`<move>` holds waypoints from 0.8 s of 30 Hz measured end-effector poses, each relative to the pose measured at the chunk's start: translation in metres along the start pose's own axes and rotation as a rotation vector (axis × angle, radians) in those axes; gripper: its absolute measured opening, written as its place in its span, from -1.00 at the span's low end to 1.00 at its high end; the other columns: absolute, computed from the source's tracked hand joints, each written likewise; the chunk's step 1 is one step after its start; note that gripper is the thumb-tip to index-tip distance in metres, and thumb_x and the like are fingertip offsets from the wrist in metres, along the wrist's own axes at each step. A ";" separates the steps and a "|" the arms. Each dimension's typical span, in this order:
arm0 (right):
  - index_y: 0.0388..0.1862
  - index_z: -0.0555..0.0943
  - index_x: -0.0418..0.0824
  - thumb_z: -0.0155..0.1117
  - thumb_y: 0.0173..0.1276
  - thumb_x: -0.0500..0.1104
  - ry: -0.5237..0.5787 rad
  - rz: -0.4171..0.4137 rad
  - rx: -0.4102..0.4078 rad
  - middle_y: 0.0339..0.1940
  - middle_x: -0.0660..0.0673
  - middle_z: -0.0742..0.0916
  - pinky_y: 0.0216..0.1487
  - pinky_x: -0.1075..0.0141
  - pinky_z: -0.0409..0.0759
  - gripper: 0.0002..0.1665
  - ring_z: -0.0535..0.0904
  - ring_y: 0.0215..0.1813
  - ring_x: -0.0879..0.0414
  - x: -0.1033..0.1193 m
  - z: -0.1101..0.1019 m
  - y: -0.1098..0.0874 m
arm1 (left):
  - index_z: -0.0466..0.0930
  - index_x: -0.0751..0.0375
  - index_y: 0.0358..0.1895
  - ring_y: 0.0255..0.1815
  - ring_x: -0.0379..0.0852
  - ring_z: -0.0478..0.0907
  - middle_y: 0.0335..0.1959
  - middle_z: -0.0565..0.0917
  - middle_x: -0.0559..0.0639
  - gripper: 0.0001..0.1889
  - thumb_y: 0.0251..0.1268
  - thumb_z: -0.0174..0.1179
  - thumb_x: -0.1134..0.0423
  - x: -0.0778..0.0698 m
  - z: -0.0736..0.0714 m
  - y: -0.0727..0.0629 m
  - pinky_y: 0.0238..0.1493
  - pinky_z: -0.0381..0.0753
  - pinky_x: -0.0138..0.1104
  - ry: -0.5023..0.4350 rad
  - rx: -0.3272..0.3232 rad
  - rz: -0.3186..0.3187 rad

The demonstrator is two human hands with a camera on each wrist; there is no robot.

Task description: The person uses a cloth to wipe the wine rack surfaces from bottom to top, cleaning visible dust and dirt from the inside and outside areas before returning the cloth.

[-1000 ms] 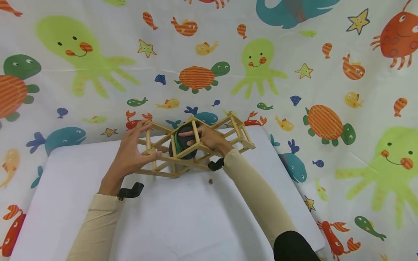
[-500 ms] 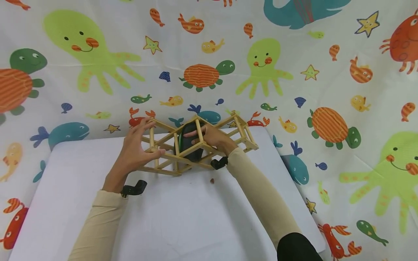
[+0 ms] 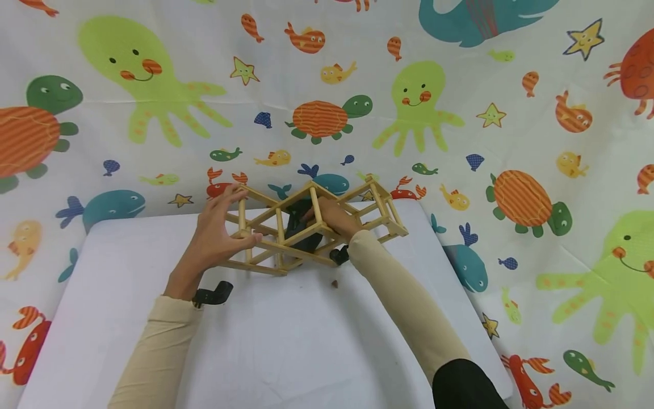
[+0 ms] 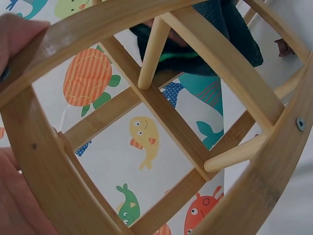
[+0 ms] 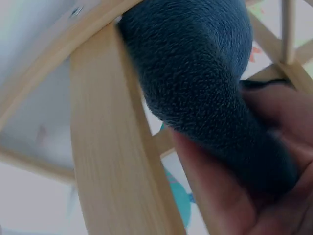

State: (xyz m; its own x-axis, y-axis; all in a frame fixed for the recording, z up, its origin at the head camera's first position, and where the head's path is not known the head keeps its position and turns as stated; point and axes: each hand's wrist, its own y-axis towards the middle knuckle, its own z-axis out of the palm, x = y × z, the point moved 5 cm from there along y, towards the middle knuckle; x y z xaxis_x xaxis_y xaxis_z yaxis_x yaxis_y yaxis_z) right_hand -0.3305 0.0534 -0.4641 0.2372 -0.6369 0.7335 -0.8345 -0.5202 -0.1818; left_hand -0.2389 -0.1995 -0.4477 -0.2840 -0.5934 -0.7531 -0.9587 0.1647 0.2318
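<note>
A wooden lattice rack (image 3: 317, 205) of slats and round dowels lies across the far part of the white table. My left hand (image 3: 214, 230) holds its left end, thumb on the near rail and fingers over the far upper bar. Inside the rack's middle opening is a dark teal fuzzy cloth (image 3: 298, 218), bunched or rolled; a green stripe shows on it in the left wrist view. My right hand (image 3: 337, 218) reaches through the rack and grips this cloth. In the right wrist view the fuzzy cloth (image 5: 195, 73) lies between thumb and fingers, close to a slat.
A small brown fragment (image 3: 334, 284) lies on the white tabletop (image 3: 286, 341) in front of the rack. Behind the table hangs a curtain (image 3: 306, 74) printed with sea animals, close to the rack's far side.
My right hand has gone deeper into the rack; its pointing finger no longer shows. The cloth looks narrower and shifted in the opening. My left hand keeps its hold.
</note>
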 end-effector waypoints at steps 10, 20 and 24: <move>0.16 0.80 -0.22 0.45 0.44 -0.24 -0.061 0.030 0.001 0.23 -0.18 0.81 0.20 0.26 0.69 -0.67 0.71 0.30 -0.07 0.000 -0.002 0.001 | 0.30 0.07 0.64 0.70 0.37 0.00 0.78 0.08 0.09 -0.02 0.11 0.55 0.01 -0.002 0.002 0.000 0.51 -0.11 0.60 -0.002 -0.007 0.008; 0.11 0.84 -0.07 0.39 0.49 -0.24 -0.059 0.148 -0.028 0.18 -0.18 0.82 -0.22 0.39 0.60 -0.71 0.57 -0.27 0.19 0.002 -0.043 -0.031 | 0.30 0.08 0.63 0.70 0.39 0.00 0.78 0.07 0.12 -0.01 0.10 0.55 -0.02 -0.003 0.002 0.001 0.50 -0.12 0.59 0.008 -0.001 0.002; 0.15 0.83 -0.01 0.41 0.47 -0.23 0.002 0.103 -0.042 0.24 -0.30 0.75 -0.16 0.36 0.56 -0.67 0.51 -0.15 0.15 0.007 -0.062 -0.049 | 0.30 0.09 0.63 0.69 0.39 -0.01 0.77 0.08 0.13 -0.01 0.10 0.56 0.01 -0.003 0.002 0.001 0.50 -0.13 0.58 0.000 -0.007 0.007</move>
State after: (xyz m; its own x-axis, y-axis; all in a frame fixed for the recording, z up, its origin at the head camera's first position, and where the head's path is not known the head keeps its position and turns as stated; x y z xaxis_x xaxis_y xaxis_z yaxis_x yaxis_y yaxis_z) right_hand -0.3189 0.1101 -0.4093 0.1483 -0.6846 0.7137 -0.8744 -0.4279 -0.2288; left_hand -0.2390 -0.1963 -0.4466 -0.2906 -0.5924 -0.7514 -0.9566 0.1636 0.2410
